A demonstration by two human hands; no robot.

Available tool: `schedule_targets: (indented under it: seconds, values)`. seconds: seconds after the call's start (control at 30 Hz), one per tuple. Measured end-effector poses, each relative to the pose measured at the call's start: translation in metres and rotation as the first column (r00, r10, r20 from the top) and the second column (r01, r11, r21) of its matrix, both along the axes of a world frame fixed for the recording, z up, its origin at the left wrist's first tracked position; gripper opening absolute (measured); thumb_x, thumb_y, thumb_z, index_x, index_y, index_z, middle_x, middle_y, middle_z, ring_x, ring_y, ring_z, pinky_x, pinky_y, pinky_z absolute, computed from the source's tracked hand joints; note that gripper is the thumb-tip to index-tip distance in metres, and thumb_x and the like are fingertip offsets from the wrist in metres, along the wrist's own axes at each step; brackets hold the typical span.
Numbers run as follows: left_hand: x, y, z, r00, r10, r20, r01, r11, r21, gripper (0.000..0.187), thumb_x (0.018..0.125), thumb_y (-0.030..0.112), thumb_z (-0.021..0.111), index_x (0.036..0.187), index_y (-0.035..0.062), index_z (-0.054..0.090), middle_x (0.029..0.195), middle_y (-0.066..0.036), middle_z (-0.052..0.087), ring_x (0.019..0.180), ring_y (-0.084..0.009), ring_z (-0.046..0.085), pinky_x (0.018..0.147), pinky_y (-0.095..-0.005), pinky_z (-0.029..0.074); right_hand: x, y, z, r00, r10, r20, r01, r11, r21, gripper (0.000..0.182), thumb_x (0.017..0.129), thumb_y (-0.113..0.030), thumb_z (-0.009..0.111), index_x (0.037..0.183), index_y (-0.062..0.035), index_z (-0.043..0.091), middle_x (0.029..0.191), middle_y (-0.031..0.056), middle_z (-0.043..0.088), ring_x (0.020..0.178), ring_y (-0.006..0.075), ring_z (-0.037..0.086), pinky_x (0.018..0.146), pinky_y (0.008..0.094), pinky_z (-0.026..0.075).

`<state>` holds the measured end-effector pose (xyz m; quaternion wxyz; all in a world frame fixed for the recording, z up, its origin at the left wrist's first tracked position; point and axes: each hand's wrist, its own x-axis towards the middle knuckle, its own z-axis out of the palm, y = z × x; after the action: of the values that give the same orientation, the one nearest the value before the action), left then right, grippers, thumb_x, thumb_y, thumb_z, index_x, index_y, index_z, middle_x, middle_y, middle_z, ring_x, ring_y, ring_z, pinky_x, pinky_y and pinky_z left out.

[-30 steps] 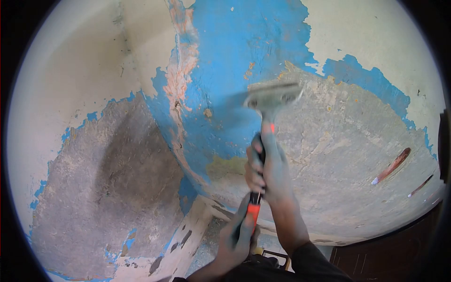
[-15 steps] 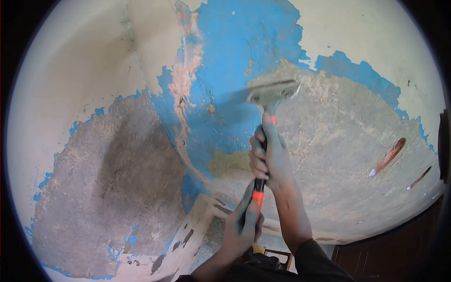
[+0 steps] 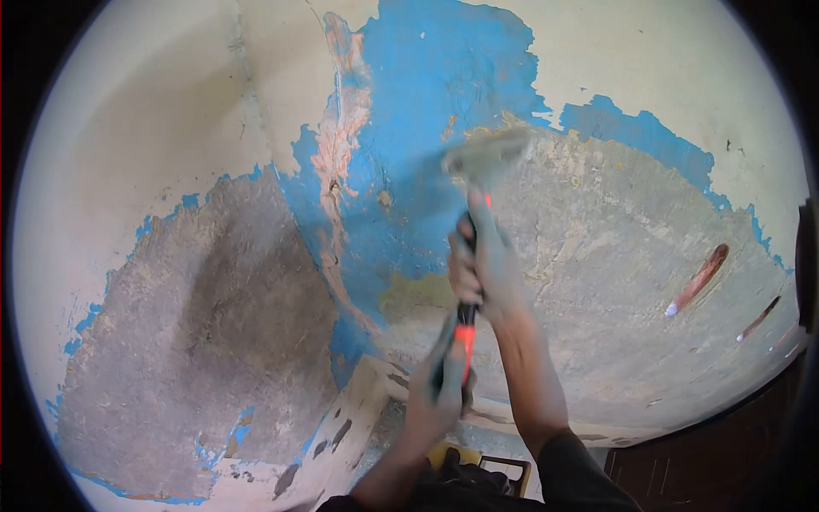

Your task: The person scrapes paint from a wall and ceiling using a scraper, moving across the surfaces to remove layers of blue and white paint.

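Note:
A long-handled scraper with a black and red-orange handle is held in both hands. My right hand is closed round the upper handle, just below the wide metal head, which is blurred. Lower down, my left hand wraps the red-orange part near the handle's end. The head lies over the wall at the border between blue paint and bare grey plaster. Whether its blade touches the wall I cannot tell.
Cream paint covers the upper left wall. A pinkish damaged strip runs down the corner. Below are a patchy white ledge, a wooden-framed object and a dark brown surface at lower right.
The scraper's head has shifted slightly left and up, and both hands have moved a little with it. Both keep their hold. The view has also shifted slightly.

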<state>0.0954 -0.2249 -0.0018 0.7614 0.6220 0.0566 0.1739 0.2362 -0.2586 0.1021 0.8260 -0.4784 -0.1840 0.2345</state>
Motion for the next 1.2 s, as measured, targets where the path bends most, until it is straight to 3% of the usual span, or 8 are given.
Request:
schedule_targets:
  seconds: [0.1, 0.23, 0.43, 0.6, 0.9, 1.03, 1.17, 1.2]
  values:
    - [0.020, 0.011, 0.046, 0.992, 0.052, 0.114, -0.047, 0.998, -0.042, 0.054, 0.102, 0.033, 0.042, 0.148, 0.0076, 0.028, 0.063, 0.001, 0.043, 0.045, -0.0049, 0.039, 0.040, -0.0212, 0.035, 0.005, 0.017, 0.030, 0.999, 0.003, 0.054, -0.005, 1.000, 0.031, 0.045, 0.094, -0.054, 0.049, 0.074, -0.0160, 0.036, 0.050, -0.0068, 0.027, 0.033, 0.0039, 0.024, 0.029, 0.0216, 0.017]
    - [-0.001, -0.002, -0.003, 0.998, 0.057, -0.032, -0.059, 0.997, -0.042, 0.046, 0.102, 0.034, 0.039, 0.140, 0.0082, 0.039, 0.064, -0.001, 0.044, 0.048, -0.0057, 0.041, 0.040, -0.0219, 0.035, -0.003, 0.003, -0.014, 0.999, 0.004, -0.046, -0.005, 0.999, -0.033, 0.046, 0.093, -0.056, 0.049, 0.075, -0.0149, 0.038, 0.052, -0.0063, 0.030, 0.034, 0.0047, 0.026, 0.031, 0.0227, 0.019]
    - [-0.008, -0.019, -0.059, 0.984, -0.109, -0.142, 0.063, 0.954, -0.293, 0.032, 0.103, 0.034, 0.037, 0.113, 0.0054, 0.046, 0.065, -0.002, 0.044, 0.047, -0.0084, 0.043, 0.041, -0.0243, 0.036, -0.006, -0.008, -0.087, 0.985, 0.119, -0.126, -0.115, 0.992, 0.041, 0.045, 0.096, -0.055, 0.042, 0.081, -0.0129, 0.040, 0.055, -0.0047, 0.034, 0.034, 0.0062, 0.025, 0.030, 0.0214, 0.020]
    - [-0.004, -0.019, -0.081, 0.908, -0.404, -0.109, 0.318, 0.835, -0.449, 0.044, 0.102, 0.045, 0.031, 0.100, 0.0046, 0.046, 0.063, -0.004, 0.044, 0.046, -0.0155, 0.047, 0.043, -0.0293, 0.038, -0.019, -0.029, -0.108, 0.977, 0.178, -0.121, -0.178, 0.984, 0.011, 0.038, 0.099, -0.047, 0.041, 0.093, -0.0102, 0.047, 0.060, -0.0049, 0.036, 0.040, 0.0051, 0.030, 0.036, 0.0216, 0.028]
    - [0.036, 0.005, -0.058, 0.847, -0.520, 0.109, 0.469, 0.635, -0.614, 0.050, 0.097, 0.058, 0.031, 0.096, 0.0104, 0.047, 0.060, -0.001, 0.041, 0.041, -0.0136, 0.039, 0.041, -0.0290, 0.037, -0.006, -0.029, -0.095, 0.985, 0.165, -0.057, -0.168, 0.985, -0.038, 0.030, 0.100, -0.037, 0.046, 0.091, -0.0085, 0.048, 0.063, -0.0018, 0.040, 0.051, 0.0089, 0.039, 0.051, 0.0240, 0.037]
    - [0.033, -0.030, -0.055, 0.857, -0.514, 0.016, 0.394, 0.636, -0.663, 0.049, 0.097, 0.058, 0.032, 0.098, 0.0112, 0.047, 0.058, 0.000, 0.038, 0.038, -0.0105, 0.035, 0.037, -0.0274, 0.033, -0.017, -0.064, -0.098, 0.956, -0.034, 0.290, 0.127, 0.942, -0.310, 0.042, 0.102, -0.040, 0.039, 0.110, -0.0028, 0.057, 0.087, 0.0049, 0.058, 0.082, 0.0138, 0.055, 0.078, 0.0287, 0.044]
    - [0.043, -0.054, -0.040, 0.891, -0.444, 0.100, 0.419, 0.717, -0.557, 0.046, 0.099, 0.055, 0.032, 0.090, 0.0108, 0.042, 0.058, 0.000, 0.038, 0.037, -0.0105, 0.034, 0.037, -0.0258, 0.034, -0.058, -0.149, -0.170, 0.999, -0.049, -0.004, 0.041, 0.876, -0.481, 0.062, 0.101, -0.051, 0.023, 0.132, -0.0015, 0.045, 0.113, 0.0103, 0.060, 0.102, 0.0175, 0.056, 0.092, 0.0307, 0.043]
    - [0.051, -0.058, -0.035, 0.907, -0.396, 0.143, 0.406, 0.730, -0.550, 0.045, 0.099, 0.053, 0.031, 0.087, 0.0111, 0.040, 0.058, -0.001, 0.039, 0.038, -0.0106, 0.035, 0.038, -0.0250, 0.035, -0.073, -0.161, -0.188, 0.997, -0.063, -0.048, 0.036, 0.904, -0.427, 0.065, 0.099, -0.055, 0.025, 0.134, -0.0016, 0.040, 0.113, 0.0110, 0.058, 0.095, 0.0170, 0.057, 0.082, 0.0296, 0.044]
